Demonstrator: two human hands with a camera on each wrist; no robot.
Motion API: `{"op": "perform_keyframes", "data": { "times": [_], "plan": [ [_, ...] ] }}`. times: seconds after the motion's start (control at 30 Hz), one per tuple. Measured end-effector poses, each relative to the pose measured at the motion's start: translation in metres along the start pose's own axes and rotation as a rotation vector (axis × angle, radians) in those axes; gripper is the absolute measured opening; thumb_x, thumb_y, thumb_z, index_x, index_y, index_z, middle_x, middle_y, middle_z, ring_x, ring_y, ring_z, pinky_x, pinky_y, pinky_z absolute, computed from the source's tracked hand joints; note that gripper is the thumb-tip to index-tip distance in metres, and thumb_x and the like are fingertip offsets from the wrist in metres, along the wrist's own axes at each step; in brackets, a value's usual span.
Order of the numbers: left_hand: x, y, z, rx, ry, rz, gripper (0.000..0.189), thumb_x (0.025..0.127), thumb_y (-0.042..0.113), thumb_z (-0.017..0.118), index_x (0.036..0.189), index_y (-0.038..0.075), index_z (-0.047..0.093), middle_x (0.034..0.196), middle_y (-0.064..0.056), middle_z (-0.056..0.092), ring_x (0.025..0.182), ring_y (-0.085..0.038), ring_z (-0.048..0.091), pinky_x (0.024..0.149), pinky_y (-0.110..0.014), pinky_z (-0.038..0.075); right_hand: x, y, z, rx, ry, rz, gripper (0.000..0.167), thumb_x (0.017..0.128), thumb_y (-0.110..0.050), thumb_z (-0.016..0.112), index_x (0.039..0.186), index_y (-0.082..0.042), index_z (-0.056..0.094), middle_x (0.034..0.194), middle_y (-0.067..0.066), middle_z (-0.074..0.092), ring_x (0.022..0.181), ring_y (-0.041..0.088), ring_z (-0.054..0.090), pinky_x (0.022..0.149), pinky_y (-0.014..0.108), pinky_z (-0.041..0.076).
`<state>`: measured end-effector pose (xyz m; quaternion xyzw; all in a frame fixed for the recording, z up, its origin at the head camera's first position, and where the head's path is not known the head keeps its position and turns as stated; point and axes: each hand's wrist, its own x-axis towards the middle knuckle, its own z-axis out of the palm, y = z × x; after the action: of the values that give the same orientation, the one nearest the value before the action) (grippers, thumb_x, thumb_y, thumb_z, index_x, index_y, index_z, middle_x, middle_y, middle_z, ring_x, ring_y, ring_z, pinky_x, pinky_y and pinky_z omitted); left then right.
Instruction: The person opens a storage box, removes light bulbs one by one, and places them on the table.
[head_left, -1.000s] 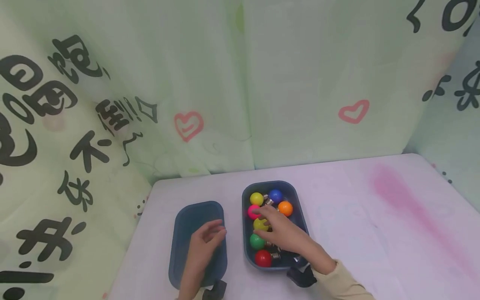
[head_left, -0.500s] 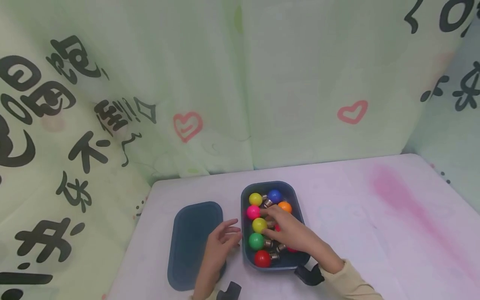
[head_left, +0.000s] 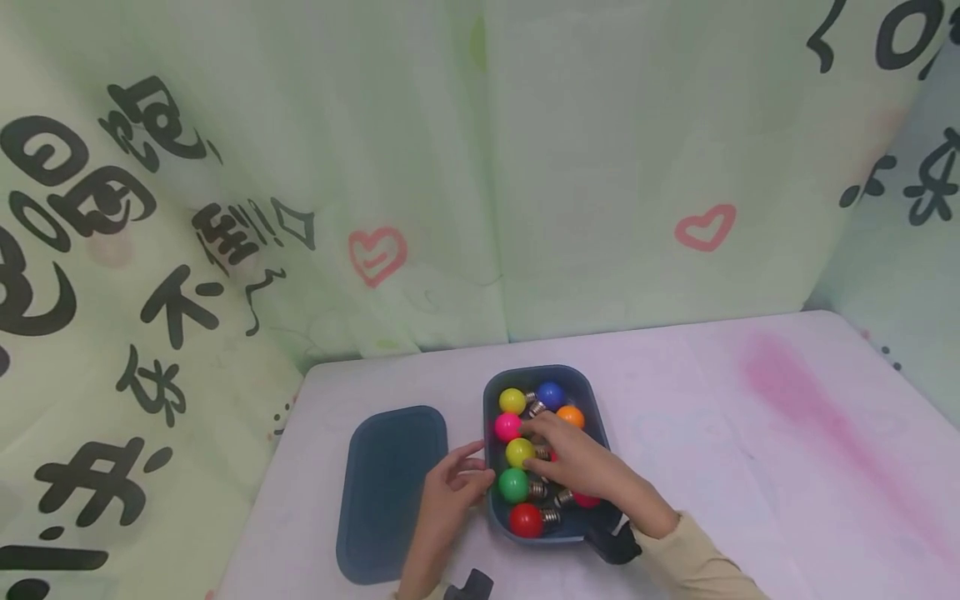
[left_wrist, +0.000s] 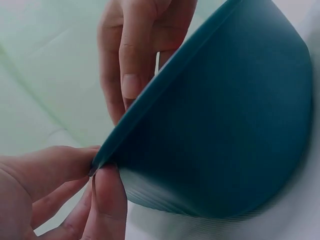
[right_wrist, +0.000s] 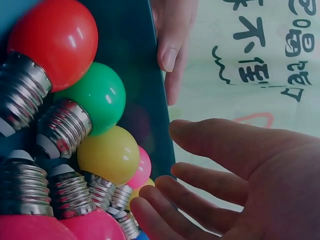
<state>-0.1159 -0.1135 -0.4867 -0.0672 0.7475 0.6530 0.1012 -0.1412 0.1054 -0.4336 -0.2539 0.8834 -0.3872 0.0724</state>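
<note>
A dark blue box (head_left: 592,392) holds several coloured light bulbs with silver screw bases. Down its left side lie a yellow bulb (head_left: 512,401), a pink bulb (head_left: 507,427), another yellow bulb (head_left: 518,453), a green bulb (head_left: 513,485) and a red bulb (head_left: 525,521). My left hand (head_left: 450,492) pinches the box's left rim between thumb and finger, as the left wrist view shows. Over the bulbs hovers my right hand (head_left: 581,458), fingers spread and loosely bent, gripping nothing. In the right wrist view its fingertips (right_wrist: 145,210) are near the pink and yellow bulbs.
Left of the box, a second dark blue container (head_left: 386,492) lies on the pale pink table (head_left: 697,450), partly behind the left forearm. A blue bulb (head_left: 551,395) and an orange bulb (head_left: 572,416) sit at the box's far end. A printed curtain (head_left: 585,167) hangs behind.
My left hand has moved right from above the second container to the box's left rim. My right hand has shifted slightly right and lower over the bulbs.
</note>
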Motion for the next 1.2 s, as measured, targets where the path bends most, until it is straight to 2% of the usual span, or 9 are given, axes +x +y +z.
{"op": "perform_keyframes", "data": {
  "times": [0.17, 0.47, 0.63, 0.93, 1.2],
  "plan": [
    [-0.001, 0.002, 0.0, -0.031, -0.006, -0.01, 0.048, 0.09, 0.022, 0.073, 0.135, 0.014, 0.06, 0.109, -0.009, 0.065, 0.093, -0.016, 0.067, 0.077, -0.029, 0.057, 0.006, 0.0, 0.001, -0.028, -0.022, 0.007, 0.045, 0.088, -0.013, 0.074, 0.126, 0.005, 0.059, 0.12, 0.019, 0.062, 0.104, 0.032, 0.064, 0.089, 0.044, 0.055],
    [-0.002, 0.001, 0.0, -0.032, -0.006, -0.02, 0.049, 0.09, 0.023, 0.074, 0.136, 0.013, 0.059, 0.108, -0.008, 0.065, 0.092, -0.015, 0.068, 0.075, -0.029, 0.057, 0.017, 0.003, 0.004, -0.038, -0.071, 0.056, 0.04, 0.086, -0.007, 0.074, 0.123, 0.004, 0.062, 0.117, 0.016, 0.065, 0.105, 0.029, 0.062, 0.094, 0.046, 0.052],
    [-0.001, 0.0, 0.0, -0.046, -0.011, -0.021, 0.049, 0.089, 0.022, 0.074, 0.135, 0.014, 0.06, 0.108, -0.008, 0.064, 0.089, -0.015, 0.067, 0.075, -0.029, 0.056, 0.022, 0.004, 0.005, -0.061, -0.085, 0.087, 0.038, 0.086, -0.009, 0.075, 0.12, 0.003, 0.064, 0.11, 0.011, 0.066, 0.096, 0.022, 0.06, 0.091, 0.044, 0.054],
    [-0.001, 0.001, -0.001, -0.043, -0.004, -0.04, 0.048, 0.089, 0.021, 0.074, 0.135, 0.014, 0.06, 0.109, -0.008, 0.064, 0.087, -0.015, 0.066, 0.074, -0.028, 0.056, 0.03, 0.005, 0.007, -0.107, -0.113, 0.098, 0.031, 0.083, -0.003, 0.076, 0.113, 0.002, 0.068, 0.098, 0.007, 0.068, 0.085, 0.018, 0.058, 0.085, 0.04, 0.056],
    [-0.001, 0.0, -0.001, -0.056, -0.014, -0.037, 0.049, 0.089, 0.023, 0.074, 0.135, 0.015, 0.06, 0.11, -0.007, 0.064, 0.089, -0.015, 0.066, 0.075, -0.029, 0.056, 0.032, 0.005, 0.009, -0.084, -0.118, 0.151, 0.033, 0.083, -0.007, 0.078, 0.115, -0.001, 0.069, 0.095, 0.004, 0.067, 0.081, 0.016, 0.057, 0.08, 0.038, 0.056]
  ]
}}
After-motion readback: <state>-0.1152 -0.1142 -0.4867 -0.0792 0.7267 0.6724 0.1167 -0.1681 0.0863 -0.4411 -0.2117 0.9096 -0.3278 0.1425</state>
